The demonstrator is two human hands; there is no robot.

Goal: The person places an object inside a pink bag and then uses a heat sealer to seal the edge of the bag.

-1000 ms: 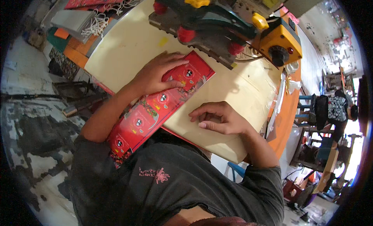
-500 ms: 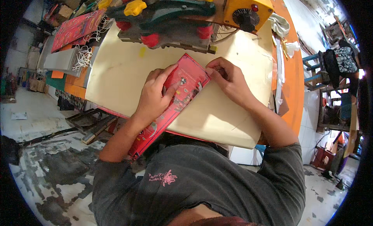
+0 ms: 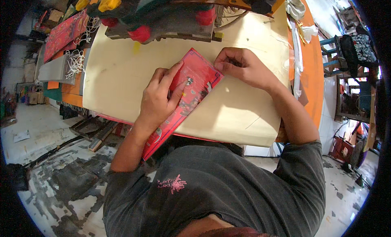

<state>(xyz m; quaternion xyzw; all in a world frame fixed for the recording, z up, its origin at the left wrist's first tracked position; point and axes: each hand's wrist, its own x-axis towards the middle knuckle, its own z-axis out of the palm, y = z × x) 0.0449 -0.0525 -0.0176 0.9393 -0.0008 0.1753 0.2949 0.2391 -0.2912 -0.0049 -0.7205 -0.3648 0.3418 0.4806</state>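
Observation:
A flat, long red printed piece (image 3: 197, 80), glossy and maybe a folded paper bag, lies slantwise over the cream table covering (image 3: 244, 119). Its far end points away from me and its near end reaches over the table's front edge toward my shirt. My left hand (image 3: 157, 94) grips its left side, thumb on the printed face and fingers along the edge. At the far right corner, the thumb and forefinger of my right hand (image 3: 246, 70) are pinched together on the piece's edge. The other right fingers are curled in.
Beyond my hands stands a dark green machine (image 3: 163, 13) with red knobs (image 3: 139, 33) and a yellow box (image 3: 244, 1). At the left lie red printed bags (image 3: 61, 37) with white cords (image 3: 75, 66). A crumpled cloth (image 3: 295, 8) is at the far right.
My view has shifted, so the machine sits higher and further left in it. Both hands keep their hold on the red piece, whose angle is nearly the same.

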